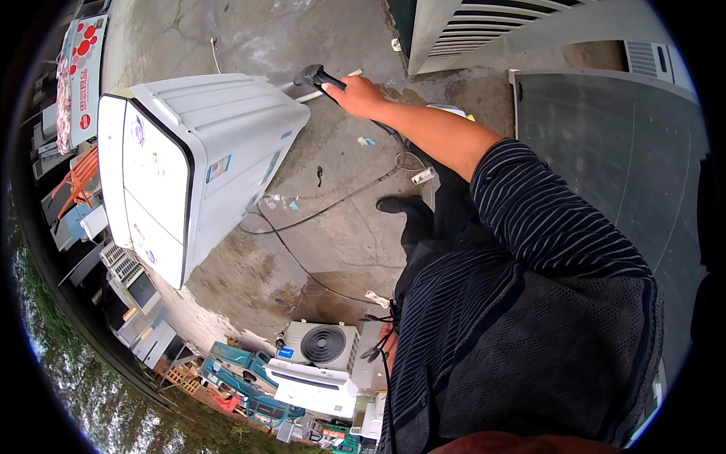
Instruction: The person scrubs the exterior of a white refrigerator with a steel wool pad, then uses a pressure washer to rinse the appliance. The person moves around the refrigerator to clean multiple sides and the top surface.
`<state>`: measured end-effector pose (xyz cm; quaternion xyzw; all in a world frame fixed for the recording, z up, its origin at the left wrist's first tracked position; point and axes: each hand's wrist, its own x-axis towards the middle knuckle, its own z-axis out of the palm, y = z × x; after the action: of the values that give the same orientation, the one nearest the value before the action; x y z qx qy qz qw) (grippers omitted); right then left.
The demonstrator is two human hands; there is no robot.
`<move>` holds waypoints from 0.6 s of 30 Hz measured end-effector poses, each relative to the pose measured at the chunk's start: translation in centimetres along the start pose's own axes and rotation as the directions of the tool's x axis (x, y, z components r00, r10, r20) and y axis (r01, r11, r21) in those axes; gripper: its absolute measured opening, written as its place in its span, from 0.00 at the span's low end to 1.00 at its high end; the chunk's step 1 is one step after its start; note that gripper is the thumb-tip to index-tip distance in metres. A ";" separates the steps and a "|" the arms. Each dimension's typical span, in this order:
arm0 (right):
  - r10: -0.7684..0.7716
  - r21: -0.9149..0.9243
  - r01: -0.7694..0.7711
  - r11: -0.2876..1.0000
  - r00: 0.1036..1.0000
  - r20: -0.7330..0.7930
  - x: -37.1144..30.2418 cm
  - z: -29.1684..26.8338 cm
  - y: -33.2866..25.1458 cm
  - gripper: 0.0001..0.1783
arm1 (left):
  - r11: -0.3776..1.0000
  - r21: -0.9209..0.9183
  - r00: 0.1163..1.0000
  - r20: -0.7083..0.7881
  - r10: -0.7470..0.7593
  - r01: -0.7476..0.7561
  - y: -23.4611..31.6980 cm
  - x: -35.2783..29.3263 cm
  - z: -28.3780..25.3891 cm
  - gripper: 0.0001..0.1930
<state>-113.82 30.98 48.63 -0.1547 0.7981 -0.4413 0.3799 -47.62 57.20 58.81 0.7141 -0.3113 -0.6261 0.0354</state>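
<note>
One white washing machine (189, 163) lies tipped on its side on the wet concrete floor (333, 242), its lid face turned toward the left of the view and its ribbed body pointing toward the spray gun. One large dark grey panel (605, 174) lies flat at the right, and one white louvred casing (484, 26) stands at the top edge. One outdoor air-conditioner unit (321, 344) with a round fan grille sits at the lower middle, beside a white indoor unit (314, 386); further appliances and crates are stacked along the left and lower rim, too crowded to count.

The person wears a dark striped top, and one black shoe (389, 204) shows on the floor below the outstretched arm. One thin black hose (318, 208) trails across the concrete from the machine's side toward the person's feet.

The right hand (363, 96) reaches forward with the arm extended and is closed around the grip of one black spray gun (316, 76), which is held above the floor just beyond the machine's upper right corner, close to it but not touching. A pale lance (329, 87) runs beside the gun's head.

The left hand (387, 333) hangs low against the person's body, well apart from the right one, with dark cords (374, 352) at it; whether its fingers are closed on them cannot be told.
</note>
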 end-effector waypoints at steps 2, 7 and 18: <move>-0.031 0.000 0.031 1.000 0.999 -0.021 0.7 0.1 -0.6 0.34 | 1.000 0.001 1.000 0.000 0.000 0.000 0.0 0.1 -0.1 0.13; 0.000 -0.060 0.000 0.998 1.000 0.006 1.7 0.1 -2.2 0.33 | 0.999 -0.036 1.000 0.004 0.004 -0.004 -0.7 0.1 -0.3 0.13; -0.291 0.490 0.199 0.849 0.949 0.120 -0.7 -2.4 -12.9 0.29 | 0.995 -0.098 0.998 0.056 0.028 -0.023 6.7 -1.3 4.1 0.11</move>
<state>-116.33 25.53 60.35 -0.1999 0.6003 -0.6502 0.4206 -54.06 53.88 62.01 0.6893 -0.2905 -0.6600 0.0692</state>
